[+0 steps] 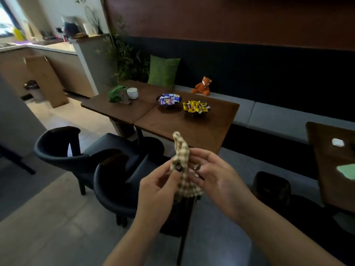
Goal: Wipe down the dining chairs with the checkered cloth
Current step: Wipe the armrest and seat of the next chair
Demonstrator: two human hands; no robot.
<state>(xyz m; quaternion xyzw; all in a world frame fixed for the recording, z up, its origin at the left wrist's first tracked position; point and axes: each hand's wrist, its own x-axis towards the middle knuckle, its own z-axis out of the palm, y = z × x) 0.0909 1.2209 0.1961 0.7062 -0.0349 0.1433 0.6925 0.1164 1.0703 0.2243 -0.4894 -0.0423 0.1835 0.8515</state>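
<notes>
Both hands, left hand (159, 184) and right hand (213, 175), pinched the bunched checkered cloth (182, 162) upright between them in mid-air. Nearest dining chair (115, 181) lay below and leftward, probably closer to the left hand.

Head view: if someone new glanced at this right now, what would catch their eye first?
Most likely the checkered cloth, bunched up and held between the left hand and right hand at centre frame, above two dark chairs. Behind it, two bowls of bright wrapped sweets sit on the wooden table. An orange toy fox sits on the grey bench beyond.
</notes>
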